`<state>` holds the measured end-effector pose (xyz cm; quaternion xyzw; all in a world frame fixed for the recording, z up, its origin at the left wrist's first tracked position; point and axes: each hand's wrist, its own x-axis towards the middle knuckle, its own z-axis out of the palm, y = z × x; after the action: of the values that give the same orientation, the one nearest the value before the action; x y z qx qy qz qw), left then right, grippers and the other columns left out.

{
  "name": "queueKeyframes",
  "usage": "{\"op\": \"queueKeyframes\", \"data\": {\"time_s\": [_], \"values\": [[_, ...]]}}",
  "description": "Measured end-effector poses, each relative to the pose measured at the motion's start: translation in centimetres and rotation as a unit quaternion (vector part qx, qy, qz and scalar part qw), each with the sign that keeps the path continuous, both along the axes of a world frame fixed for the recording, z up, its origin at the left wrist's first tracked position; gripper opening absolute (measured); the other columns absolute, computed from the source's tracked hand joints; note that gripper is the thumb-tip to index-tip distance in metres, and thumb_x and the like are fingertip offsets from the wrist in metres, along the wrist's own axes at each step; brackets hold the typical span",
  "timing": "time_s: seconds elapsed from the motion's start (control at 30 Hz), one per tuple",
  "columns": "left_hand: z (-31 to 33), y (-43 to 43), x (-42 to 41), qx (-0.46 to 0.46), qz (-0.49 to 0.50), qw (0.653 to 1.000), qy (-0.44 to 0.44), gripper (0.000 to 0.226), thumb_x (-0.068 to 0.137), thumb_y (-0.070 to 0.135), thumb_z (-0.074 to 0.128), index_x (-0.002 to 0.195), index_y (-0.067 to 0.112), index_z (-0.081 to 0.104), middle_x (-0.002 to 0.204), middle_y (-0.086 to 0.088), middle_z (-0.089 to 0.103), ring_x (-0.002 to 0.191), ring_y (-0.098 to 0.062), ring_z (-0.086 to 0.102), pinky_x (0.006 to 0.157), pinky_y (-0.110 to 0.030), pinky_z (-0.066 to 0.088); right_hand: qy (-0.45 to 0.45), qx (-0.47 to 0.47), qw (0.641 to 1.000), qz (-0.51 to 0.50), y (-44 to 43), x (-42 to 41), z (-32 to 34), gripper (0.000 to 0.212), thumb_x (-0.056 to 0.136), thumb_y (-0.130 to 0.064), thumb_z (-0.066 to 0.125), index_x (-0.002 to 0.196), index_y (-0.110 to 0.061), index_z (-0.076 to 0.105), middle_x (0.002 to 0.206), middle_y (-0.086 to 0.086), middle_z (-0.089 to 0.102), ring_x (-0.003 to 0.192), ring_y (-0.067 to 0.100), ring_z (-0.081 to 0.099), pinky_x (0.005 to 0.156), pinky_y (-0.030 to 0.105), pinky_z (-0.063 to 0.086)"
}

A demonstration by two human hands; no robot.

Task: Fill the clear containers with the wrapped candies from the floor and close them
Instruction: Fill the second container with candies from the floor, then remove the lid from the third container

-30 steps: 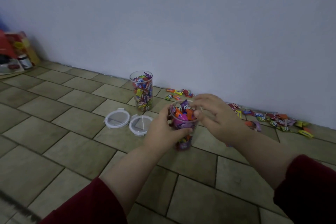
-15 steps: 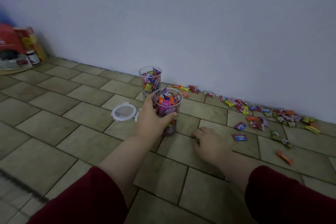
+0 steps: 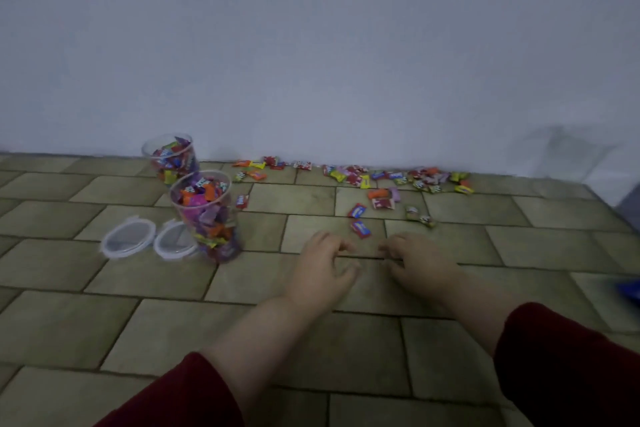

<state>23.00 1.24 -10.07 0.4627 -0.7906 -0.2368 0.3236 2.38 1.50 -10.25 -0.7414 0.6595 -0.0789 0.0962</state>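
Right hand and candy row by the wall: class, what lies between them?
Head view: a few stray wrapped candies on bare tile lie between the right hand and the candy row.

clear glossy plastic containers (image 3: 207,215); shiny candy wrappers (image 3: 360,210); matt tile floor (image 3: 145,329).

One head-worn wide-angle view, looking forward and down from low over the tiled floor (image 3: 346,340). It is facing a pale wall (image 3: 311,45), which is filling the upper half of the frame. The left hand (image 3: 322,270) and right hand (image 3: 419,267) are sitting close to the lens, near centre. The nearer clear container (image 3: 207,215) is standing farther off, left of centre. The frame edges are blurring.
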Motion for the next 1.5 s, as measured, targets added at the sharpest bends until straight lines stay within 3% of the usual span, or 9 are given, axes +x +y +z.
{"op": "queueKeyframes", "data": {"time_s": [0.17,0.47,0.63,0.83,0.97,1.07,1.27,1.37,1.5], "values": [[-0.5,-0.8,-10.8,0.017,-0.102,0.993,-0.053,0.013,0.084,0.020,0.068,0.095,0.016,0.068,0.098,0.001,0.064,0.097,-0.015,0.059,0.089,-0.029,0.046,0.015,-0.024,0.997,-0.066,3.2,-9.0,1.7,0.028,0.093,-0.031,0.049,0.118,-0.025,0.063,0.121,0.001,0.062,0.112,0.023,0.057,0.093,0.037,0.045],[-0.8,-4.7,-26.8,0.004,-0.149,0.971,-0.186,0.037,0.091,0.034,0.057,0.125,0.017,0.055,0.128,-0.005,0.052,0.124,-0.023,0.047,0.102,-0.030,0.036,0.006,-0.121,0.973,-0.198,3.3,-24.3,5.6,0.035,0.089,-0.023,0.059,0.122,-0.015,0.060,0.131,0.008,0.050,0.117,0.028,0.050,0.097,0.036,0.042],[-3.0,-7.3,-29.8,0.028,-0.130,0.947,-0.291,0.068,0.091,0.055,0.049,0.146,0.018,0.033,0.158,-0.009,0.021,0.146,-0.026,0.019,0.119,-0.038,0.014,0.000,-0.209,0.934,-0.291,-1.2,-29.0,7.6,0.055,0.083,-0.023,0.062,0.134,-0.014,0.043,0.143,0.013,0.027,0.126,0.036,0.033,0.096,0.047,0.039],[-4.7,-8.0,-30.4,-0.004,-0.103,0.950,-0.294,0.074,0.091,0.065,0.036,0.151,0.025,0.022,0.160,-0.001,0.018,0.148,-0.020,0.012,0.121,-0.041,0.003,-0.016,-0.126,0.918,-0.376,-7.0,-33.6,7.4,0.087,0.084,-0.049,0.062,0.150,-0.030,0.008,0.157,0.016,-0.010,0.143,0.042,0.005,0.109,0.056,0.031],[-4.7,-8.0,-30.2,0.001,-0.110,0.951,-0.288,0.073,0.092,0.065,0.035,0.152,0.026,0.020,0.161,0.000,0.015,0.149,-0.018,0.007,0.122,-0.040,0.000,-0.140,-0.153,0.901,-0.382,-8.8,-34.9,5.9,0.075,0.081,-0.040,0.070,0.142,-0.030,0.028,0.155,0.016,-0.005,0.136,0.041,0.025,0.100,0.045,0.040],[-4.4,-8.0,-30.0,0.019,-0.120,0.952,-0.280,0.072,0.093,0.063,0.038,0.152,0.025,0.021,0.161,-0.001,0.014,0.149,-0.018,0.006,0.121,-0.038,-0.001,-0.200,-0.238,0.887,-0.342,-8.5,-34.6,5.5,0.051,0.082,-0.020,0.071,0.123,-0.024,0.042,0.149,0.012,0.008,0.117,0.035,0.046,0.087,0.032,0.044],[-1.9,-6.9,-28.5,0.099,-0.118,0.978,-0.137,0.062,0.090,0.041,0.062,0.144,0.022,0.038,0.150,0.000,0.037,0.138,-0.015,0.035,0.109,-0.020,0.026,-0.261,-0.259,0.893,-0.259,-4.7,-29.9,6.7,0.049,0.075,-0.022,0.079,0.114,-0.022,0.050,0.136,0.005,0.027,0.100,0.016,0.045,0.082,0.020,0.041],[0.2,-5.1,-26.7,0.094,-0.075,0.993,0.005,0.083,0.082,0.042,0.072,0.149,0.024,0.026,0.151,0.004,0.030,0.140,-0.011,0.030,0.107,-0.016,0.023,-0.291,-0.259,0.901,-0.192,-2.0,-25.0,7.2,0.047,0.069,-0.023,0.083,0.106,-0.025,0.054,0.121,-0.001,0.042,0.105,0.011,0.044,0.074,0.003,0.034],[2.6,-2.3,-22.5,0.072,-0.061,0.990,0.104,0.105,0.068,0.042,0.084,0.149,0.028,0.019,0.154,0.010,0.029,0.141,-0.005,0.028,0.115,-0.030,0.030,-0.332,-0.208,0.915,-0.096,1.4,-17.3,7.8,0.046,0.066,-0.027,0.085,0.098,-0.033,0.053,0.112,-0.010,0.049,0.102,-0.003,0.043,0.073,0.005,0.034]]}}
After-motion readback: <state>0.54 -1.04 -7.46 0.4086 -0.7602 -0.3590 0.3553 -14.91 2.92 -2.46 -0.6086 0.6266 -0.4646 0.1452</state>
